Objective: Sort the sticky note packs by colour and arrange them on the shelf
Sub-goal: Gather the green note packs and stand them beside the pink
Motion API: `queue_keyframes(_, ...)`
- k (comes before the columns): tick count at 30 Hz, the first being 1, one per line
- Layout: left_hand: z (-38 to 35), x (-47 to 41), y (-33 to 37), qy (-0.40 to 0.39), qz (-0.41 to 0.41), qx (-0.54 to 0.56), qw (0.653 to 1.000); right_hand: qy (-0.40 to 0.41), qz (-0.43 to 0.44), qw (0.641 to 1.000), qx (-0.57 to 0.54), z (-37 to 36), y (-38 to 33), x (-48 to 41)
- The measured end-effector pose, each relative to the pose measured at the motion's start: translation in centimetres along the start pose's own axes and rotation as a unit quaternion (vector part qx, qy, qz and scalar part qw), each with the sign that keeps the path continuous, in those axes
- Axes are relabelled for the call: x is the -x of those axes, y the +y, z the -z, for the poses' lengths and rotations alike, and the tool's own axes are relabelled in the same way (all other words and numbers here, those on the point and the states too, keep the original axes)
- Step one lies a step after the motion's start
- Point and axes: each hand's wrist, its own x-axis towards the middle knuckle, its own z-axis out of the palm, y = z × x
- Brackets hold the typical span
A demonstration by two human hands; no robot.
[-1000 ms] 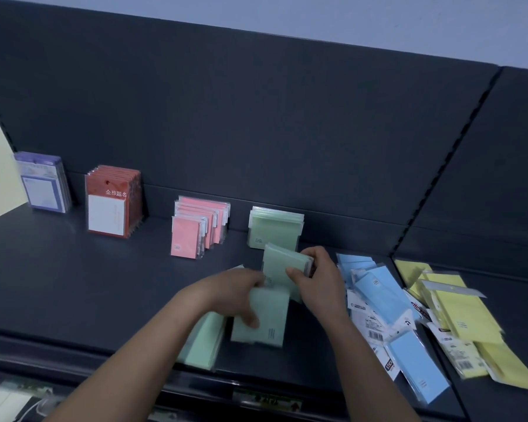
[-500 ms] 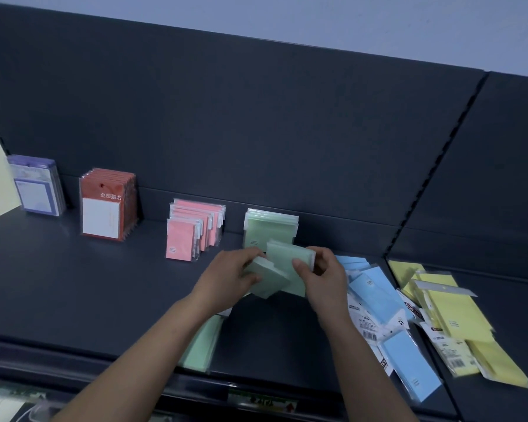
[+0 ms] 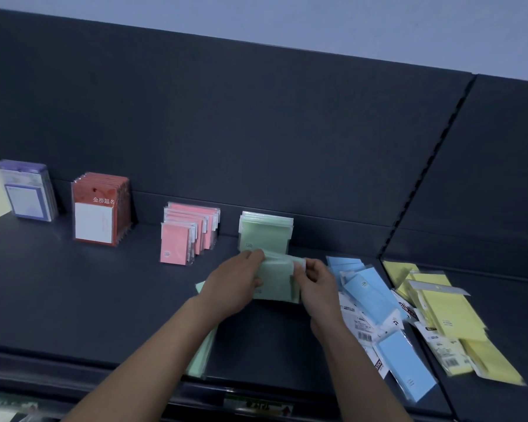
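Both hands hold a small bundle of green sticky note packs (image 3: 276, 277) upright just above the dark shelf (image 3: 73, 287). My left hand (image 3: 233, 281) grips its left side, my right hand (image 3: 316, 283) its right side. Directly behind the bundle a standing row of green packs (image 3: 265, 231) leans against the back panel. To its left stand pink packs (image 3: 189, 236), red packs (image 3: 99, 208) and purple packs (image 3: 28, 190). One more green pack (image 3: 200, 357) lies flat under my left forearm. Loose blue packs (image 3: 375, 300) and yellow packs (image 3: 448, 312) lie to the right.
The shelf's front edge (image 3: 104, 363) carries a price label strip (image 3: 258, 406). A perforated upright (image 3: 430, 166) divides the back panel, and the yellow packs lie on the neighbouring shelf section. White barcode labels (image 3: 361, 325) show among the blue packs.
My left hand lifted a green pack off the shelf and pressed it against the one in my right hand. The joined bundle now stands upright in front of the green row.
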Motion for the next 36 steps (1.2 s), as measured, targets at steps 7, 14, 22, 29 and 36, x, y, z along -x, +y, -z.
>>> queue_keyframes(7, -0.8, -0.5, 0.1, 0.064, 0.073, 0.123, 0.988, -0.060, -0.045, 0.997, 0.002, -0.2, 0.3, 0.6)
queue_keyframes(14, -1.2, -1.2, -1.2, 0.046, 0.077, 0.242, 0.966, -0.086, 0.091, 0.987, 0.099, -0.2, 0.3, 0.6)
queue_keyframes(22, -2.8, -0.9, -2.2, 0.002, 0.065, 0.183, 0.981, -0.142, 0.009, 0.977, 0.159, -0.8, 1.1, 0.3)
queue_keyframes(29, -2.6, -2.3, -2.8, 0.041, 0.067, 0.107, 0.991, -0.056, 0.061, 0.955, 0.285, -1.3, 0.9, -1.4)
queue_keyframes(36, -1.2, -4.5, -3.9, 0.091, 0.090, 0.164, 0.978, 0.003, 0.088, 0.963, 0.256, -2.7, 0.3, -4.0)
